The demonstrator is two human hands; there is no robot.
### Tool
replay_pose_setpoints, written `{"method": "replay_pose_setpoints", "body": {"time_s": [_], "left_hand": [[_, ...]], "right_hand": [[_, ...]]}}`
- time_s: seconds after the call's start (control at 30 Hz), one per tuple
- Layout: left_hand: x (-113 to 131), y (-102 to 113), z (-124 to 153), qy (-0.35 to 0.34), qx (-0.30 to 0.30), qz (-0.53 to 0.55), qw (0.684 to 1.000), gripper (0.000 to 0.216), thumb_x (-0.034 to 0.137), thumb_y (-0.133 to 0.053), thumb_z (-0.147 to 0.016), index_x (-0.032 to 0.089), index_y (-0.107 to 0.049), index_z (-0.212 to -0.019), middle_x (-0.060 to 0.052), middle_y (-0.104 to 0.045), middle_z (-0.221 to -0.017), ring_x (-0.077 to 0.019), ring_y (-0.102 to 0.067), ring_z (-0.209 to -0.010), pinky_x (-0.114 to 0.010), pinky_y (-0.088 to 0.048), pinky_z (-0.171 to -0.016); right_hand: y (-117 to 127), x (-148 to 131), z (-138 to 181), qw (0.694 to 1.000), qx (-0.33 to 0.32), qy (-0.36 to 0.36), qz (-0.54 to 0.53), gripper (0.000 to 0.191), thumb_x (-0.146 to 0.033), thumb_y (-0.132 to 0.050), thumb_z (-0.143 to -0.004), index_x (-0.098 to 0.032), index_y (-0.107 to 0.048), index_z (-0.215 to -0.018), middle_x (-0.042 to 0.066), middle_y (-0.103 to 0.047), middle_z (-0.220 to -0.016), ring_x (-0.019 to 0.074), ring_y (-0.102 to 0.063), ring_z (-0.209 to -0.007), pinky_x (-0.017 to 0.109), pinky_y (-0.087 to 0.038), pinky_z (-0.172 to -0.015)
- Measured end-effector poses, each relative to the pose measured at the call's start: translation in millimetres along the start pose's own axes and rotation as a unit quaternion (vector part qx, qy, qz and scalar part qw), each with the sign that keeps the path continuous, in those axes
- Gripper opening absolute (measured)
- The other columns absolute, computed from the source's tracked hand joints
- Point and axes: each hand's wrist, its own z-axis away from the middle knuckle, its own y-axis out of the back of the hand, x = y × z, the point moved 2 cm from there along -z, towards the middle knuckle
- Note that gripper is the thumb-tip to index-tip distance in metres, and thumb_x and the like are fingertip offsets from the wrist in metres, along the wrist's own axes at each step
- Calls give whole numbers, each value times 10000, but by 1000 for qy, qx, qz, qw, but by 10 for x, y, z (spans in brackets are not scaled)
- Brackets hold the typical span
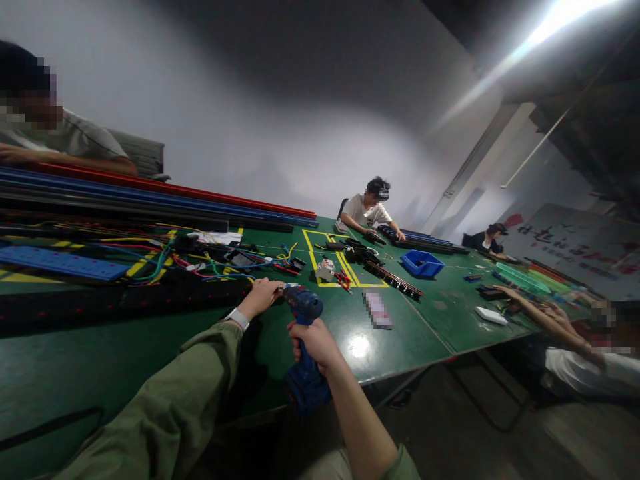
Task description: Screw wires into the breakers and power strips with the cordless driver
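My right hand (315,343) is wrapped round the handle of a blue cordless drill (306,303). The drill's front end points left toward the fingertips of my left hand (261,297). Those left fingers are closed at the right end of a long black strip with red dots (125,303); what they pinch is too small to make out. The drill's tip is close to my left fingertips, and I cannot tell whether it touches anything. Behind my left hand lie tangled coloured wires (200,257) with small black boxes.
A blue perforated bar (60,263) and long red and blue rails (200,197) lie left. Red-handled pliers (344,280), a phone (377,309), a copper-coloured bar (395,280) and a blue bin (423,264) occupy the green table (415,333). Several co-workers sit around it.
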Motion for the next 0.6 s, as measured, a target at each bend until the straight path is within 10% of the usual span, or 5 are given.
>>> {"method": "replay_pose_setpoints", "body": {"time_s": [0.6], "left_hand": [[42,60,3,10,-5,-7,1000,350,323,-458,-952,322,-680,-1223,-63,-730,-1058,-262,-558,-992,-392,-326,-912]], "right_hand": [[10,-5,-8,1000,0,-4,23,70,-228,-571,-677,-193,-514,-700,-45,-491,-508,117,-473,-403,226,-384,-398]]}}
